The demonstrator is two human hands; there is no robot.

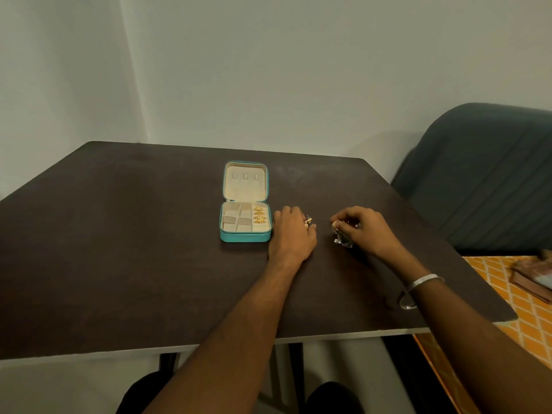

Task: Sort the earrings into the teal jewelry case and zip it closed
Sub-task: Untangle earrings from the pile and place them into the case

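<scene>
The person's two forearms reach up from the near edge of the dark table [119, 234], the right one wearing a silver bangle [424, 281]. The left hand [294, 234] rests palm down just right of the teal case [245, 236], its fingers curled round a gold earring [307, 223] that pokes out at the thumb side. The right hand [369, 230] lies apart from the left, fingertips pinching another gold earring [335, 225] above a small heap of silvery jewelry [343, 241] on the table. The case lies open with its lid flat back; four gold earrings in the case [259, 217] sit in a row down the right-hand compartment, the other cream compartments bare. A grey-green chair [484, 180] stands off the table's right side, with an orange patterned cloth [519, 300] below it
</scene>
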